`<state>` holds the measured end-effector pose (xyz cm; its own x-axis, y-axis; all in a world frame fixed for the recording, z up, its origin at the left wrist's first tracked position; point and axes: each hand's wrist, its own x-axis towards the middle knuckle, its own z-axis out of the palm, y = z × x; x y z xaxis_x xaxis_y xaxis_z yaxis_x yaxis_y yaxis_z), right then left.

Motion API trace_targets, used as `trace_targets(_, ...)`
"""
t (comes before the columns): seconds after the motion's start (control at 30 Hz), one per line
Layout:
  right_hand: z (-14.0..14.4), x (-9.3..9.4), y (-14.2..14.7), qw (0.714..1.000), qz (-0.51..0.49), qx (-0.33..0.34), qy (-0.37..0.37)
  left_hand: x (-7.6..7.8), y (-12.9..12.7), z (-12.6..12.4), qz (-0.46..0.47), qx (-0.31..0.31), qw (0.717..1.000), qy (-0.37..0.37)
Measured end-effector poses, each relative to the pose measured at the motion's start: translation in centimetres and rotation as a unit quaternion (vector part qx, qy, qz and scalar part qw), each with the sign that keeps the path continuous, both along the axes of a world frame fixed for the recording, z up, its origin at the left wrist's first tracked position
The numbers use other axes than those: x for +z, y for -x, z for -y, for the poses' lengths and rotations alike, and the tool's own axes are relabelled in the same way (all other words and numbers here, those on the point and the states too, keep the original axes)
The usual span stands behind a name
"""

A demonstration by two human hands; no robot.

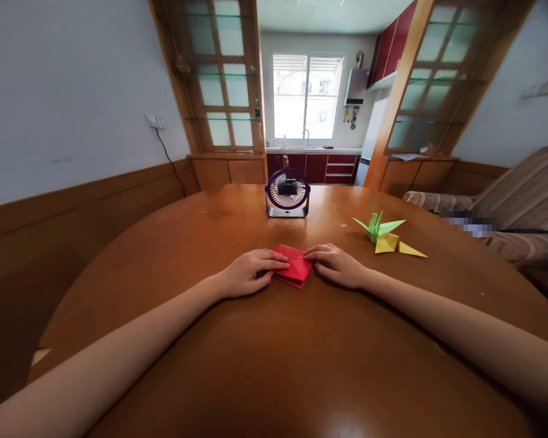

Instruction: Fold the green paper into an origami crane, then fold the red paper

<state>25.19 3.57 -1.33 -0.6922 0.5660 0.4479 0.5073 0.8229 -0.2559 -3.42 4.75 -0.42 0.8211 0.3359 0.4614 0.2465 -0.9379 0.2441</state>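
Observation:
A folded piece of red origami paper (296, 267) lies on the wooden table between my two hands, its layers parted a little at the lower edge. My left hand (250, 272) rests on the left side of the paper, fingers stretched out over it. At the paper's right edge, the fingertips of my right hand (335, 266) touch it, with the fingers extended and slightly bent. Neither hand is wrapped around the paper; both lie low against the tabletop.
A small purple desk fan (287, 190) stands beyond the paper on the table (274, 365). To the right are a green paper crane (378, 227) and a yellow folded paper figure (391, 244). A striped armchair (525, 188) stands past the table's right edge.

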Motion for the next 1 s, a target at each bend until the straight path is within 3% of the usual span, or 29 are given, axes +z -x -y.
trace_targets(0.27, 0.7, 0.1, 0.2, 0.997, 0.024, 0.014, -0.074, -0.3, 0.4, -0.5, -0.049, 0.006, 0.998, -0.033)
trace_targets(0.6, 0.8, 0.2, 0.3, 0.996, 0.043, 0.051, -0.065, -0.2, -1.3, 1.1, -0.040, 0.086, 0.995, -0.043)
trace_targets(0.83, 0.8, 0.1, 0.3, 0.996, 0.036, 0.052, -0.062, -1.0, -2.1, 1.7, -0.077, 0.109, 0.991, -0.005)
trace_targets(1.0, 0.7, 0.0, 0.4, 0.996, 0.028, 0.056, -0.068, -1.0, -1.8, 1.5, -0.091, 0.085, 0.992, 0.038)
